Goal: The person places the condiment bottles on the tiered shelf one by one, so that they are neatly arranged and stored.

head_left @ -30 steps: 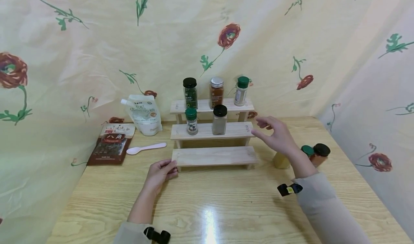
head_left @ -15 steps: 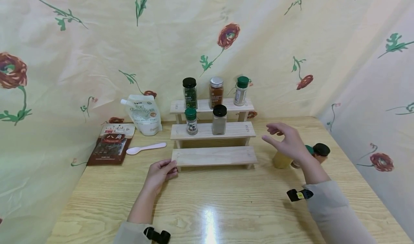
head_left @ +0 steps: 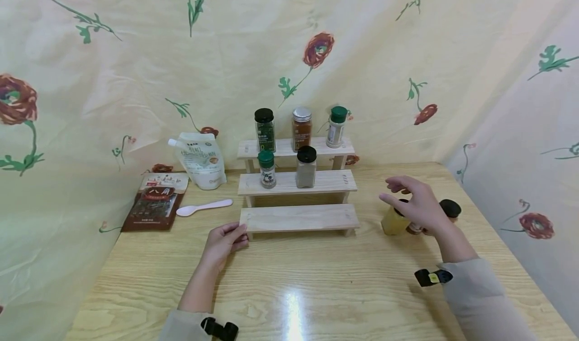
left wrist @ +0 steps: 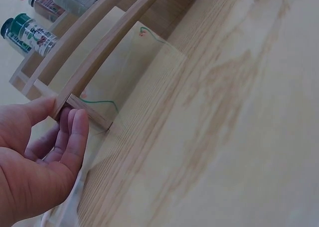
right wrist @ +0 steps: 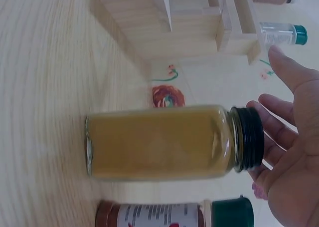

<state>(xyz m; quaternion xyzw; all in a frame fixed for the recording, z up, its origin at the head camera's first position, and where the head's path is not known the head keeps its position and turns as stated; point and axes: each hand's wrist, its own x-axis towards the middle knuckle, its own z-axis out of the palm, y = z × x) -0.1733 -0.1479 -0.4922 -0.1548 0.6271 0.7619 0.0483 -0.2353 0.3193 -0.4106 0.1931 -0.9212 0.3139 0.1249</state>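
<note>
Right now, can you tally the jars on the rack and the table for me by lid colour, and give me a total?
Black-lidded jars: 4
Green-lidded jars: 3
Silver-lidded jar: 1
Total in view: 8

The worktop point(head_left: 353, 286) shows smooth wood grain, glossy enough to mirror a light. Upon it, the three-tier stand point(head_left: 298, 218) looks like bare, matt wood. Toward the worktop's right edge, the yellow jar point(right wrist: 154, 142) is clear-walled and shiny, its black lid point(right wrist: 250, 139) ridged. By the left edge, the brown packet point(head_left: 156, 200) seems plastic film, the spoon point(head_left: 203, 207) smooth plastic.
</note>
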